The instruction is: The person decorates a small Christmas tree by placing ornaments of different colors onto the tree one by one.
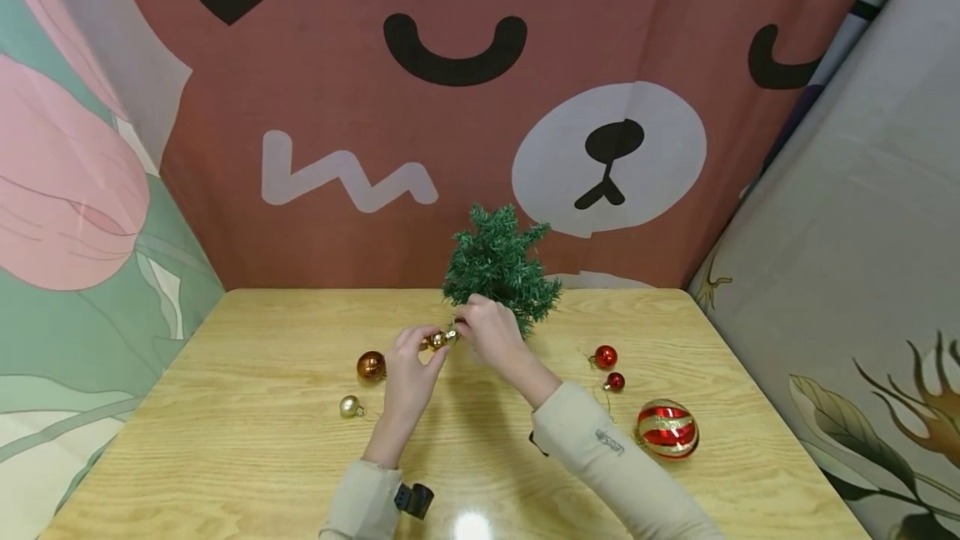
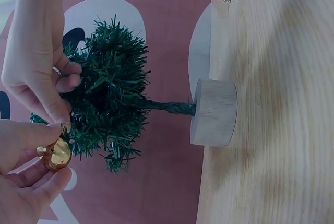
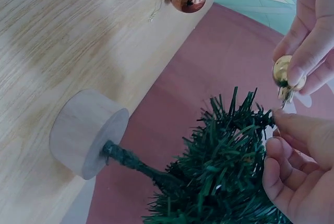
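A pale wooden table [image 1: 225,457] with a glossy grain filled the lower part of the head view, hemmed in by hanging cloths: a reddish-brown backdrop [image 1: 337,107] printed with a cartoon bear face behind it, a floral sheet [image 1: 67,215] on the left and a grey leaf-patterned one [image 1: 862,273] on the right. A miniature artificial Christmas tree [image 1: 498,267] stood upright near the table's far edge on a round wooden base [image 2: 213,112], its wrapped trunk running vertically from the base to the green needles. Just in front of its lower branches, the left hand [image 1: 408,373] pinched a small gold bauble [image 2: 54,153] between thumb and curled fingertips, with the bauble's cap end turned toward the tree. The right hand [image 1: 491,332] met it there, its thumb and forefinger nipping at the cap or hanging loop; the loop itself was too small to make out. On the table lay a copper bauble [image 1: 371,366] and a small pale-gold bauble [image 1: 349,406] to the left of the hands, two small red baubles [image 1: 609,368] to the right, and a larger red-and-gold striped bauble [image 1: 667,428] nearer the right sleeve.
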Motion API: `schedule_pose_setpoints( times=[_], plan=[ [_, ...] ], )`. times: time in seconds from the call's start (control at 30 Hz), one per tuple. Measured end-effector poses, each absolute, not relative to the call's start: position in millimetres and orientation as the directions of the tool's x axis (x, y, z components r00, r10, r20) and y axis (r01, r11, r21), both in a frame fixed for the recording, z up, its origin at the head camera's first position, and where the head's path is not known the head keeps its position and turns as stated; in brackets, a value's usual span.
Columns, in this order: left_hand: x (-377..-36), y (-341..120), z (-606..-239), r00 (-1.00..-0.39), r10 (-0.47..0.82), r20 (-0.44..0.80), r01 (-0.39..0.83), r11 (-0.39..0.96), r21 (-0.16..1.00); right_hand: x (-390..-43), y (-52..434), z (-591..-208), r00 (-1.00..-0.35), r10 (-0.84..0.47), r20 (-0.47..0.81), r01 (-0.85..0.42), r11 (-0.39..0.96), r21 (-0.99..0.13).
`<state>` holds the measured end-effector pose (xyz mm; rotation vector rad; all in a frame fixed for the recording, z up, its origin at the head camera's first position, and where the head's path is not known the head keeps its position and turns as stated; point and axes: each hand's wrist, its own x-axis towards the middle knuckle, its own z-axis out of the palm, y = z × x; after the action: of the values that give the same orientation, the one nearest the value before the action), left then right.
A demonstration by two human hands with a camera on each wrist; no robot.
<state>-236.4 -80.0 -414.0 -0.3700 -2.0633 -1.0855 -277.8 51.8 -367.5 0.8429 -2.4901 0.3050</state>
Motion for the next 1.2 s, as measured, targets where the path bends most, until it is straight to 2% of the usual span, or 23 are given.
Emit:
schedule_pose_setpoints(
  times=[0.3, 0.53, 0.83, 1.2],
  plan=[
    [-240.9, -80.5, -415.2, -0.678, -0.082, 0.731, 0.553, 0.599, 0.579, -278.9, 42.3, -359.8, -0.784, -0.501, 0.365, -0.538, 0.843, 0.002],
    [-242.8, -81.3, -418.6, -0.725, -0.071, 0.685, 0.521, 0.594, 0.613, -279.9, 40.1, -358.5, -0.825, -0.492, 0.279, -0.491, 0.868, 0.079],
    [-245.6, -79.0, -426.0, -0.841, -0.049, 0.539, 0.387, 0.643, 0.661, -282.8, 38.7, -365.8, -0.786, -0.526, 0.324, -0.482, 0.850, 0.211],
    [-248.9, -75.7, -431.8, -0.852, -0.018, 0.523, 0.385, 0.654, 0.651, -283.9, 40.2, -369.2, -0.756, -0.534, 0.379, -0.493, 0.845, 0.206]
  ],
)
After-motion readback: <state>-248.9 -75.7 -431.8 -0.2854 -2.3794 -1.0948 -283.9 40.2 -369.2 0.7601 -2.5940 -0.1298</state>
